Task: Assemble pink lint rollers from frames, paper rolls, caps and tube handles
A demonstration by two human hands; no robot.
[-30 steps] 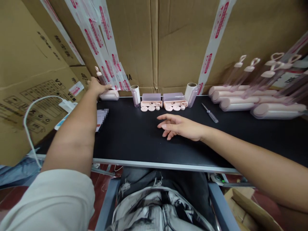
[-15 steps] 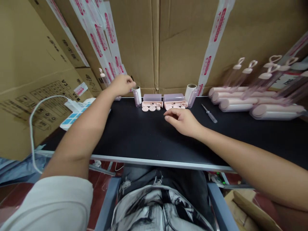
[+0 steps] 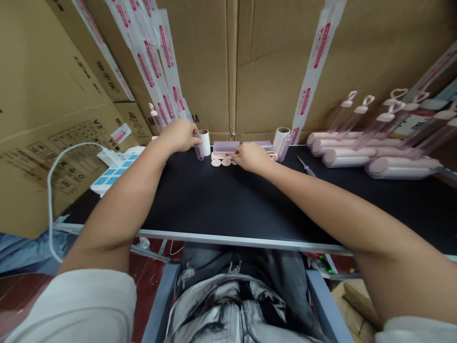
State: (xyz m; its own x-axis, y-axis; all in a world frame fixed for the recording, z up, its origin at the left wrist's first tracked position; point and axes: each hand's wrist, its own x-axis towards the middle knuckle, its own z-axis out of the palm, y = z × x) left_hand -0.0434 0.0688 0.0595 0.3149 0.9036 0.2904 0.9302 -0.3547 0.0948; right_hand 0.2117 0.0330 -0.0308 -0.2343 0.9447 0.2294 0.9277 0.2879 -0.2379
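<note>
My left hand (image 3: 183, 135) is closed with its fingertips at the top of a slim clear pinkish tube (image 3: 199, 152), which leans slightly. Right beside that tube stands a white cylinder (image 3: 205, 143). My right hand (image 3: 251, 157) pinches at the right end of a pink tray-like part (image 3: 219, 155), where a small pink looped cap sits; the fingers mostly cover it. Flat pink discs (image 3: 216, 163) lie in front of the part. Behind it is a translucent lilac cover (image 3: 226, 146). My right hand partly hides a second pink part with a heart loop (image 3: 272, 156).
Another white cylinder (image 3: 281, 139) and clear tube (image 3: 284, 148) stand at the right. A screwdriver (image 3: 306, 166) lies beyond my right forearm. Several assembled pink cases (image 3: 403, 166) with tubes stand far right. A power strip (image 3: 116, 172) lies left; cardboard (image 3: 264, 71) walls the back.
My right hand has moved forward and left onto the small pink looped cap. My left hand has lowered to the clear tube, which now leans in its fingers.
</note>
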